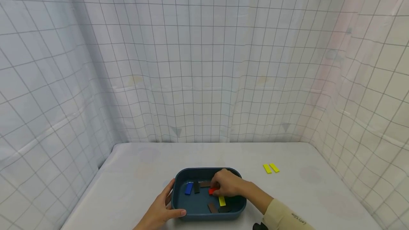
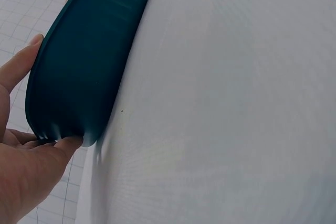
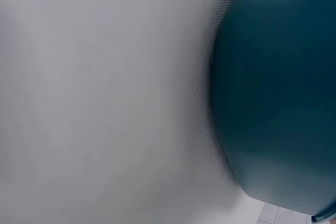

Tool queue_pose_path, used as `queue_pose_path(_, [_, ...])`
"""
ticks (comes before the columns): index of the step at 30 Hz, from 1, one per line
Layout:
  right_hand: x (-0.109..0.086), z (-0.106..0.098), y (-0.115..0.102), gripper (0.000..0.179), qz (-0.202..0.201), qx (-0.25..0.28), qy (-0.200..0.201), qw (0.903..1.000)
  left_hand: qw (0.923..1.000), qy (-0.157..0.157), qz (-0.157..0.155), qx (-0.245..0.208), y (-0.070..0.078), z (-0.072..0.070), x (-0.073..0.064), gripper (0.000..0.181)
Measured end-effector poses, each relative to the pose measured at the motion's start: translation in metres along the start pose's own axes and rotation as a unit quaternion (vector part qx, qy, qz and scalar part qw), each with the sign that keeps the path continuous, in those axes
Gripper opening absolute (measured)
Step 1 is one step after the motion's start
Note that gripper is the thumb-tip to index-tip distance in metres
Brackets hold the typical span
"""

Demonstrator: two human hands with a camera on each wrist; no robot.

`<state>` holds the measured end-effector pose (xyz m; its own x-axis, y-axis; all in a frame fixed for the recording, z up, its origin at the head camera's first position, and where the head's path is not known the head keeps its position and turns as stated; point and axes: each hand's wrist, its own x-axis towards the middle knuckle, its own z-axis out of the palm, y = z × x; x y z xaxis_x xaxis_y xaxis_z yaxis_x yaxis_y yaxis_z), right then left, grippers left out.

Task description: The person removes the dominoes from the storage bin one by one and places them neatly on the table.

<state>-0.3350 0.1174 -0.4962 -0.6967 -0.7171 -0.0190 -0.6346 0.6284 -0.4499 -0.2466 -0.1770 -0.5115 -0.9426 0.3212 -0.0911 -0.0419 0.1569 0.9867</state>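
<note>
A dark blue-green plastic bin [image 1: 195, 217] stands on the white table with several small flat rectangular blocks inside. My left hand [image 1: 161, 205] holds its left side, thumb at the front corner and fingers along the outer wall; the left wrist view shows this hand [image 2: 31, 166] at the bin's end. Inside the bin, my right hand [image 1: 227, 183] pinches a red block [image 1: 212, 191], partly hidden by the fingers. Close by lie a yellow block [image 1: 222, 201] and a brown block [image 1: 205, 184]. Only the bin's outer wall [image 3: 278, 93] shows in the right wrist view, without the hand.
Toward the bin's left lie a blue block [image 1: 189, 188] and a black block [image 1: 196, 187]. Near its front are another brown block [image 1: 212, 207] and a dark block [image 1: 225, 209]. Two yellow blocks [image 1: 271, 168] lie on the table to the right. Grid-patterned curtains [image 1: 198, 63] surround the table.
</note>
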Motion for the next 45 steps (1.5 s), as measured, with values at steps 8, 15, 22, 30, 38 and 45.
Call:
queue_pose_path(8, [-0.003, -0.007, 0.003, 0.015, -0.024, 0.049, 0.048, 0.9974, 1.0000, 0.001, 0.000, -0.003, 0.001, 0.000, 0.000, 0.110])
queue_pose_path(15, [-0.005, -0.015, 0.002, 0.015, -0.027, 0.091, 0.054, 0.9940, 0.9999, 0.007, 0.002, 0.011, 0.001, 0.000, 0.000, 0.110])
queue_pose_path(22, [-0.007, -0.021, 0.002, 0.014, -0.041, 0.092, 0.065, 0.9928, 0.9999, 0.003, 0.005, 0.013, 0.001, 0.000, 0.000, 0.110])
queue_pose_path(30, [-0.014, -0.030, 0.006, 0.013, -0.048, 0.092, 0.084, 0.9910, 0.9999, -0.006, 0.013, 0.007, 0.001, 0.000, 0.000, 0.110])
queue_pose_path(38, [-0.023, -0.039, 0.014, 0.015, -0.043, 0.085, 0.107, 0.9897, 0.9999, -0.003, 0.008, 0.007, 0.001, 0.000, 0.000, 0.110])
queue_pose_path(45, [-0.033, -0.050, 0.021, 0.017, -0.015, 0.081, 0.130, 0.9881, 0.9999, 0.000, 0.006, 0.010, 0.000, 0.000, 0.000, 0.111])
